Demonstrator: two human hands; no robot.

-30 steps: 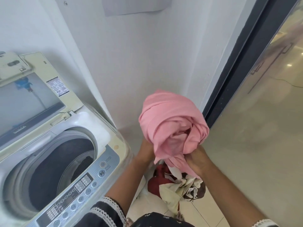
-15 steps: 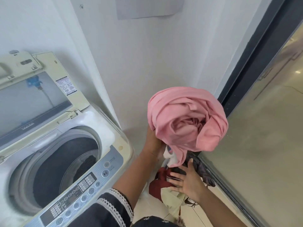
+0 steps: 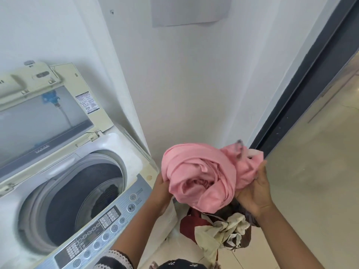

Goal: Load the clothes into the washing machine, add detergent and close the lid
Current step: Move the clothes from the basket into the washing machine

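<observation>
A bundled pink cloth garment (image 3: 204, 177) is held in the air to the right of the white top-loading washing machine (image 3: 64, 181), just beyond its front right corner and above the floor. The left hand (image 3: 162, 188) grasps the bundle's left underside, its fingers hidden in the folds, so that grip is wrapped into the fabric. The right hand (image 3: 254, 191) cups the bundle's right side with fingers curled round the pink fabric, its thumb pointing up along the edge. Directly below the garment, right of the machine, lies a heap of mixed clothes (image 3: 217, 228) in dark red, cream and brown on the tiled floor (image 3: 310, 171). The machine's cream lid (image 3: 48, 113) stands raised at the back, leaning toward the white wall (image 3: 184, 84), and the round drum opening (image 3: 77, 199) shows dark fabric already inside. A silver control panel (image 3: 103, 226) with round buttons runs along the machine's front edge, nearest the left forearm. A dark door frame (image 3: 303, 78) rises to the right of the machine, beyond the held bundle.
</observation>
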